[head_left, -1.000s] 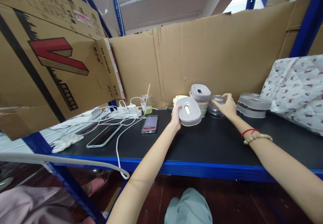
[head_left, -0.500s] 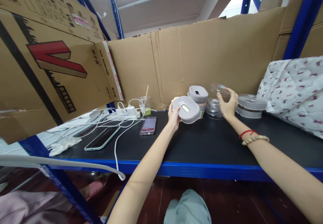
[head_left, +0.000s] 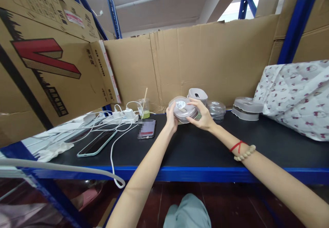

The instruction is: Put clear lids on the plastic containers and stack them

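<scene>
My left hand (head_left: 171, 118) is closed round the left edge of a grey rounded lid with an oval slot, held a little above the black shelf top. Over it sits a clear plastic cover (head_left: 186, 105) with a round white label; the grey lid (head_left: 185, 120) shows through and below it. My right hand (head_left: 202, 115) grips the cover's right side, thumb at the front and fingers on top. Just behind stands a stack of similar grey lids (head_left: 199, 92). To its right is a pile of clear covers (head_left: 216, 110).
Grey pieces with clear tops (head_left: 248, 108) stand farther right, beside a white patterned cloth (head_left: 295, 99). Two phones (head_left: 147, 129), a power strip with cables (head_left: 127, 115) and a drink cup (head_left: 146, 109) lie to the left. Cardboard (head_left: 195, 56) walls the back.
My right hand has moved left from above the pile of clear covers, bringing a clear cover onto the grey lid in my left hand. The view has shifted slightly.
</scene>
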A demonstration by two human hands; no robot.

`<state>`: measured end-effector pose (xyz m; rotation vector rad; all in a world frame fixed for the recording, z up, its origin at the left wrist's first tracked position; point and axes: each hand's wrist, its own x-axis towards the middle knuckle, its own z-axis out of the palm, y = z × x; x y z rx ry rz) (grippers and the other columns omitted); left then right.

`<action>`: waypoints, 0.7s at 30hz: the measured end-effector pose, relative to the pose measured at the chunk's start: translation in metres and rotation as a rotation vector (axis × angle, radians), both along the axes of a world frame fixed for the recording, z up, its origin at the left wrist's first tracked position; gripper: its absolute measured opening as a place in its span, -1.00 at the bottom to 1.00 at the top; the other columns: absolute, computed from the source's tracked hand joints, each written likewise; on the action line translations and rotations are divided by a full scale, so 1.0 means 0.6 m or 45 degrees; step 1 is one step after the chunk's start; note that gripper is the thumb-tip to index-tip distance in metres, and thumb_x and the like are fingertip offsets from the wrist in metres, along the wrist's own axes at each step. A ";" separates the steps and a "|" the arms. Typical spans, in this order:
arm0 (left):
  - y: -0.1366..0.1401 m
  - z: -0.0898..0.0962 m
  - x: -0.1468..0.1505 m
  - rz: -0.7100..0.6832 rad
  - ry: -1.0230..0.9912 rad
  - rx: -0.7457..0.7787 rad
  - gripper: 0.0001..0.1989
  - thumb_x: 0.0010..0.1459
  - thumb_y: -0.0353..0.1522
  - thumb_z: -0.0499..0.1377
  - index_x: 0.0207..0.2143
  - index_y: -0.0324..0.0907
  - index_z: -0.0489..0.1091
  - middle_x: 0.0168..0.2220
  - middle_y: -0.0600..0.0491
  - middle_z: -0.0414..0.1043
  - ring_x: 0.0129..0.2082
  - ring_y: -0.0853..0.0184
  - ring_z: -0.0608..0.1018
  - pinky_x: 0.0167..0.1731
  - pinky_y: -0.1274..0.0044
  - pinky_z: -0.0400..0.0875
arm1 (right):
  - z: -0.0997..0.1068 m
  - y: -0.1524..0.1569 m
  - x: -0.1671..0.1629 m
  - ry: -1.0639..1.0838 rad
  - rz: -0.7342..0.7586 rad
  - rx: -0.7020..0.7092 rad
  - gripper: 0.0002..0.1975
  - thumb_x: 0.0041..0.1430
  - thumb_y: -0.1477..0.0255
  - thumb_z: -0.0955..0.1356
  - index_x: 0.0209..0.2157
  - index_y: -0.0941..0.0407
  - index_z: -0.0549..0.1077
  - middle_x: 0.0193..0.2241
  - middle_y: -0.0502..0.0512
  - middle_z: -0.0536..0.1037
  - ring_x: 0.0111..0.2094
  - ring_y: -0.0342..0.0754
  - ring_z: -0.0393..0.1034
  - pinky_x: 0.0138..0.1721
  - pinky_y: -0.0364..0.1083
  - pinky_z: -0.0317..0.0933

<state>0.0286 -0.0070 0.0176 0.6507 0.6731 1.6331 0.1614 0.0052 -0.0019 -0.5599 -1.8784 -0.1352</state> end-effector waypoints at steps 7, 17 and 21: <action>0.014 -0.009 -0.001 0.199 0.043 0.164 -0.69 -0.03 -0.47 0.23 -0.20 -0.13 0.27 -0.20 0.09 0.41 -0.24 0.42 0.50 -0.29 0.65 0.36 | -0.003 0.005 -0.020 0.411 0.188 -0.546 -0.34 -0.11 0.04 0.34 -0.02 0.12 0.25 0.05 0.25 0.37 0.09 0.10 0.25 0.13 0.09 0.12; 0.013 -0.002 -0.011 0.168 0.148 -0.069 -0.74 0.01 -0.36 0.24 -0.23 -0.14 0.27 -0.38 0.15 0.36 -0.53 0.50 0.40 -0.51 0.67 0.27 | 0.011 0.001 -0.018 0.590 0.275 -0.944 -0.34 -0.20 0.06 0.35 -0.05 0.11 0.41 0.01 0.15 0.44 0.06 0.18 0.28 -0.01 0.07 0.27; 0.013 0.002 -0.022 0.041 0.351 -0.107 -0.73 0.06 -0.24 0.20 -0.21 -0.18 0.35 -0.39 0.05 0.41 -0.53 0.41 0.43 -0.52 0.59 0.34 | 0.018 0.005 -0.009 0.662 0.308 -0.967 -0.40 -0.25 0.07 0.37 -0.15 0.11 0.47 -0.03 0.11 0.47 0.07 0.14 0.28 0.06 0.06 0.20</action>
